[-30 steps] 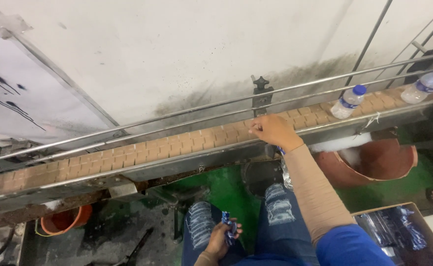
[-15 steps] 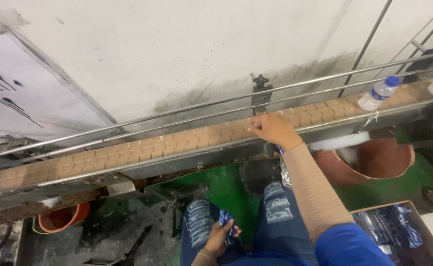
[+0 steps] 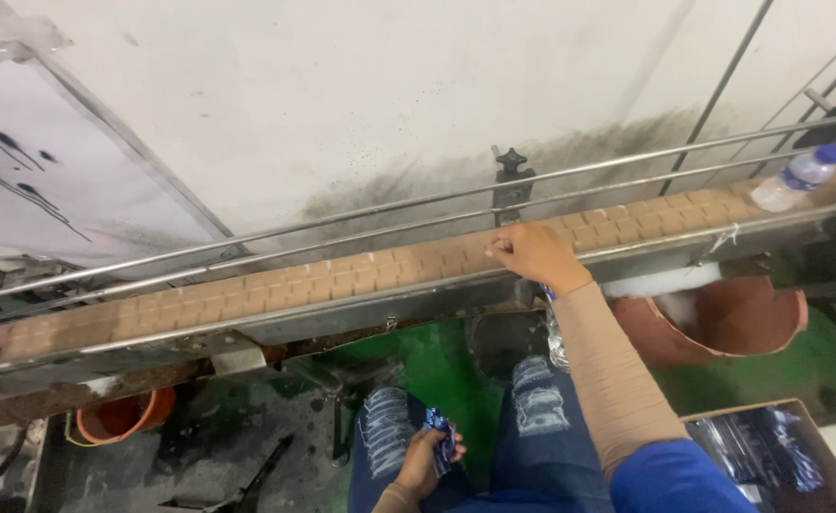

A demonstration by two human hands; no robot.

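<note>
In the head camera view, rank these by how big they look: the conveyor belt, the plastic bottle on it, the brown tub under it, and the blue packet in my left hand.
1. conveyor belt
2. brown tub
3. plastic bottle, farther off, so unsure against the packet
4. blue packet, partly covered by the left hand

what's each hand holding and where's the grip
Left hand pinches a small blue wrapper by its lower end, over the lap. Right hand rests on the conveyor edge, seemingly holding nothing.
</note>
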